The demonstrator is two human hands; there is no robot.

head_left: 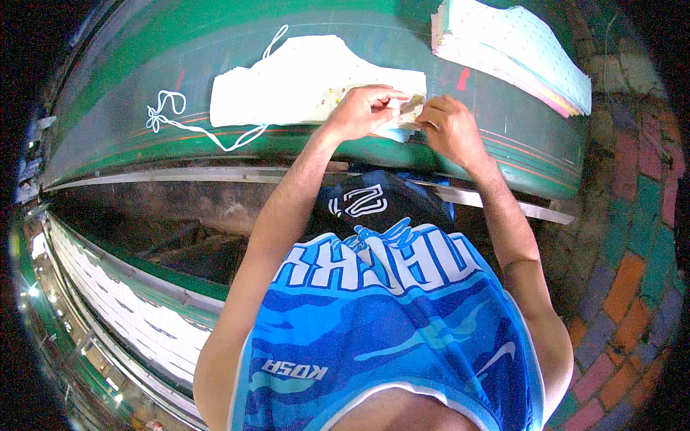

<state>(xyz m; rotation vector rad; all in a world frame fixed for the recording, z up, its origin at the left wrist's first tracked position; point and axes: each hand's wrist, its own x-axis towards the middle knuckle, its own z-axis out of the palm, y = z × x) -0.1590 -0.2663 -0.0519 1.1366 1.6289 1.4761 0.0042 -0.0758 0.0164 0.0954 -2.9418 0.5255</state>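
A stack of white cut fabric pieces (277, 82), lightly dotted in places, lies on the green table (392, 154). My left hand (363, 111) rests over the near right part of this stack, its fingers bent and closed around the edge of the cloth. Just beyond the stack's right end, my right hand (449, 126) has its fingers curled together in a pinch at the corner of the fabric. Between both hands a lifted, folded bit of cloth shows, with a pale blue layer under it. The fingertips partly hide what they grip.
A white cord (208, 133) trails from the stack to a loose tangle at the left. At the far right lies a second fabric stack (514, 50) with pink and yellow layers. Another long table with white pieces (136, 316) runs along the lower left. Multicoloured paving (622, 287) is at right.
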